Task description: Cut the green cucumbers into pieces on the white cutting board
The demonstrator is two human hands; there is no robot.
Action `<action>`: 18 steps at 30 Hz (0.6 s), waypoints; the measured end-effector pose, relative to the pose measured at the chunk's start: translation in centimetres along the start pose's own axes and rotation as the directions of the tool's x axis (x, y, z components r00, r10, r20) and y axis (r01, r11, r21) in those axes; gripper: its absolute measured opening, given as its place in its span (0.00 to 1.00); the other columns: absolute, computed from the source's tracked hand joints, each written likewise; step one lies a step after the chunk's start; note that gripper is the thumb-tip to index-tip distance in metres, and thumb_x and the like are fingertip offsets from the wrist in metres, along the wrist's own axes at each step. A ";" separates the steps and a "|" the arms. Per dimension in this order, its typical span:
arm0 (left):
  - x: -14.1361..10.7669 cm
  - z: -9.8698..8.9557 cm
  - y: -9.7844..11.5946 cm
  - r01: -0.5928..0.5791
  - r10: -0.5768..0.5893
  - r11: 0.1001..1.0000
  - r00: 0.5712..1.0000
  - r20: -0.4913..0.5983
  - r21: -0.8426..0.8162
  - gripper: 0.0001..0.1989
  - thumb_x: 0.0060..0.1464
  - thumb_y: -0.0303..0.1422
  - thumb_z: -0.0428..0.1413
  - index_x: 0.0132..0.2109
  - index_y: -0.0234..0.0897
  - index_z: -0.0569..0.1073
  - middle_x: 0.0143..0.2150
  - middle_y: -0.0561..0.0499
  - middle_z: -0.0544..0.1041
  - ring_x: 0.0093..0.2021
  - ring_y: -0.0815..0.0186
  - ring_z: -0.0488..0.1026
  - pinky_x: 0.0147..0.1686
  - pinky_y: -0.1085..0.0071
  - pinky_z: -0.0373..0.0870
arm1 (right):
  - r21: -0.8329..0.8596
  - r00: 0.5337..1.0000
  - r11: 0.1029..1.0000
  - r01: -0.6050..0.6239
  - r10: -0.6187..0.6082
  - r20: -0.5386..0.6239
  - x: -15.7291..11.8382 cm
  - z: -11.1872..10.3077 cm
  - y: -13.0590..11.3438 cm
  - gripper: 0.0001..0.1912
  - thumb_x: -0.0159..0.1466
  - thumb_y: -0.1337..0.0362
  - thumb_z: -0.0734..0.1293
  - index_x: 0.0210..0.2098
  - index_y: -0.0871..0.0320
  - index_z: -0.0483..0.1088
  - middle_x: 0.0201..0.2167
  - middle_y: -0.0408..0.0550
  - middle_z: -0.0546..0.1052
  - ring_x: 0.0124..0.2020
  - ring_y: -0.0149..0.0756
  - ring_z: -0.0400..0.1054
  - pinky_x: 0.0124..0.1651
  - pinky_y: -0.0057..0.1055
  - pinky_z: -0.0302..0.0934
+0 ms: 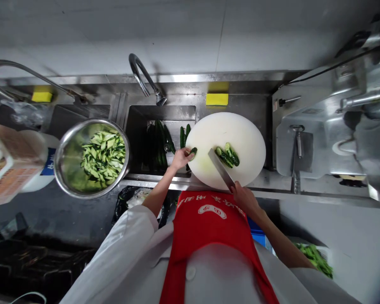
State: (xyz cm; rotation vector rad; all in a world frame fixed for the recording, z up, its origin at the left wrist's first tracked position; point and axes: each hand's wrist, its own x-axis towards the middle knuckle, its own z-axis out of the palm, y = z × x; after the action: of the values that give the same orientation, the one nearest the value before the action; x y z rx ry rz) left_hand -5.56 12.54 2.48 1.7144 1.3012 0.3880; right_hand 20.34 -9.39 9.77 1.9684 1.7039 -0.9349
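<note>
My left hand (181,158) grips a whole green cucumber (193,151) at the left rim of the round white cutting board (237,126), just beside the sink. My right hand (244,196) holds a knife (221,169) by the handle at the board's near edge, its blade angled up and left across the board. Two or three cut cucumber pieces (228,155) lie near the board's middle, just right of the blade tip. I wear a white coat and red apron.
A steel bowl (66,169) of sliced cucumber sits left of the sink (139,122), which holds several whole cucumbers (161,143). Yellow sponges (217,99) lie on the back ledge. A faucet (144,76) arches above. A steel machine (329,126) stands right; greens (316,257) lie lower right.
</note>
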 end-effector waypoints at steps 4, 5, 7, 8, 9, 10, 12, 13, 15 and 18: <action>-4.4 4.9 0.9 0.136 -0.157 0.927 0.987 -0.033 -0.349 0.23 0.57 0.47 0.56 0.51 0.36 0.63 0.23 0.58 0.71 0.20 0.72 0.65 0.22 0.77 0.58 | -0.004 1.000 1.000 -0.001 0.001 0.021 -0.1 0.0 -1.3 0.15 0.74 0.60 0.47 0.48 0.60 0.59 0.34 0.54 0.77 0.37 0.40 0.75 0.35 0.29 0.55; -5.3 6.2 1.3 0.141 -0.165 0.916 0.986 -0.034 -0.375 0.22 0.59 0.46 0.54 0.51 0.36 0.62 0.22 0.58 0.72 0.19 0.72 0.65 0.22 0.77 0.59 | -0.014 0.999 1.000 0.020 -0.019 0.030 -0.1 0.0 -1.6 0.15 0.74 0.60 0.47 0.48 0.59 0.59 0.34 0.54 0.77 0.37 0.40 0.75 0.35 0.29 0.55; -6.6 7.9 1.9 0.113 -0.155 0.945 0.981 -0.115 -0.306 0.17 0.61 0.44 0.52 0.50 0.37 0.63 0.22 0.58 0.71 0.19 0.71 0.65 0.24 0.76 0.61 | -0.037 0.998 0.998 0.058 -0.057 0.042 -0.1 -0.1 -2.0 0.15 0.73 0.60 0.47 0.49 0.59 0.59 0.34 0.54 0.77 0.36 0.41 0.76 0.36 0.30 0.56; -7.0 8.3 2.1 0.072 -0.117 0.972 0.975 -0.191 -0.224 0.14 0.62 0.43 0.52 0.47 0.37 0.65 0.23 0.57 0.71 0.21 0.71 0.66 0.26 0.75 0.64 | -0.048 0.997 0.997 0.068 -0.066 0.044 0.0 -0.1 -2.1 0.15 0.73 0.61 0.47 0.49 0.59 0.59 0.34 0.54 0.77 0.36 0.41 0.76 0.36 0.30 0.57; -7.2 8.4 2.1 0.010 -0.043 0.992 0.964 -0.262 -0.126 0.12 0.63 0.41 0.51 0.45 0.37 0.67 0.25 0.55 0.72 0.24 0.69 0.68 0.30 0.73 0.66 | -0.056 0.997 0.996 0.072 -0.070 0.045 0.1 -0.1 -2.1 0.15 0.73 0.61 0.47 0.49 0.60 0.59 0.34 0.54 0.77 0.36 0.42 0.76 0.36 0.30 0.57; -7.3 8.4 2.0 -0.072 0.060 0.997 0.950 -0.308 -0.026 0.11 0.64 0.40 0.51 0.43 0.37 0.69 0.29 0.52 0.73 0.29 0.68 0.70 0.34 0.71 0.68 | -0.062 0.996 0.995 0.074 -0.071 0.048 0.1 -0.2 -2.1 0.14 0.73 0.61 0.47 0.49 0.60 0.59 0.34 0.54 0.77 0.36 0.42 0.76 0.36 0.30 0.57; -7.0 7.9 1.5 -0.264 0.291 0.956 0.914 -0.284 0.130 0.11 0.66 0.37 0.49 0.40 0.36 0.71 0.36 0.46 0.74 0.39 0.64 0.71 0.43 0.67 0.70 | -0.072 0.996 0.994 0.079 -0.075 0.054 0.0 -0.2 -1.9 0.14 0.73 0.62 0.47 0.49 0.59 0.58 0.34 0.54 0.77 0.37 0.42 0.76 0.36 0.30 0.57; -6.7 7.7 1.2 -0.350 0.383 0.921 0.895 -0.229 0.174 0.12 0.66 0.35 0.47 0.40 0.35 0.72 0.39 0.45 0.74 0.42 0.63 0.71 0.46 0.65 0.70 | -0.079 0.995 0.993 0.086 -0.081 0.059 -0.2 -0.3 -1.9 0.14 0.73 0.62 0.47 0.48 0.59 0.58 0.34 0.54 0.77 0.37 0.42 0.76 0.36 0.30 0.57; -6.2 7.4 0.6 -0.453 0.485 0.865 0.865 -0.128 0.218 0.12 0.67 0.33 0.45 0.42 0.34 0.73 0.41 0.44 0.73 0.44 0.62 0.70 0.47 0.64 0.70 | -0.107 0.994 0.990 0.092 -0.085 0.063 -0.8 -0.4 -2.0 0.13 0.73 0.63 0.47 0.49 0.59 0.58 0.33 0.54 0.77 0.37 0.43 0.76 0.36 0.30 0.57; -5.8 7.5 -0.1 -0.500 0.530 0.833 0.843 -0.086 0.236 0.13 0.68 0.32 0.44 0.45 0.34 0.73 0.42 0.44 0.72 0.44 0.63 0.69 0.48 0.64 0.71 | -0.153 0.995 0.984 0.088 -0.078 0.065 -1.6 -0.5 -2.5 0.12 0.72 0.66 0.49 0.52 0.60 0.57 0.34 0.55 0.77 0.38 0.42 0.76 0.38 0.30 0.58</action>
State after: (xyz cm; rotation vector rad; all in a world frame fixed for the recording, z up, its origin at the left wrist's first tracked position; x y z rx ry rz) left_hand -2.56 3.91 -0.02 2.2537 0.9805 0.7264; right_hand 18.01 -9.73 11.63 1.7657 1.7807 -0.8513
